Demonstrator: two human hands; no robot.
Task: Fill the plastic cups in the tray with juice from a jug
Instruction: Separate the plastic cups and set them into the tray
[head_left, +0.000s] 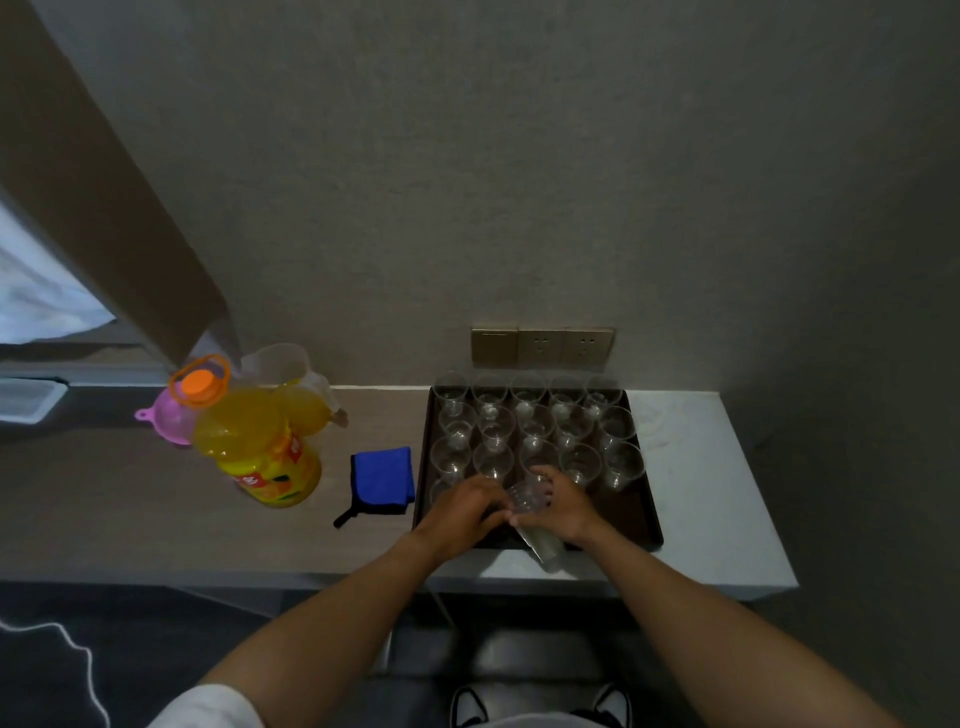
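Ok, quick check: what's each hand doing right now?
Left hand: fingers curled at the stack of clear cups over the tray.
Right hand: grips the same stack.

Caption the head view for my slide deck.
Both hands pull cups from a stack over the tray.

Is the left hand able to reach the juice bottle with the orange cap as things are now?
Probably yes, but not yet: the left hand is busy on the cup stack with the right hand. The counter toward the juice bottle holds only a flat blue cloth.
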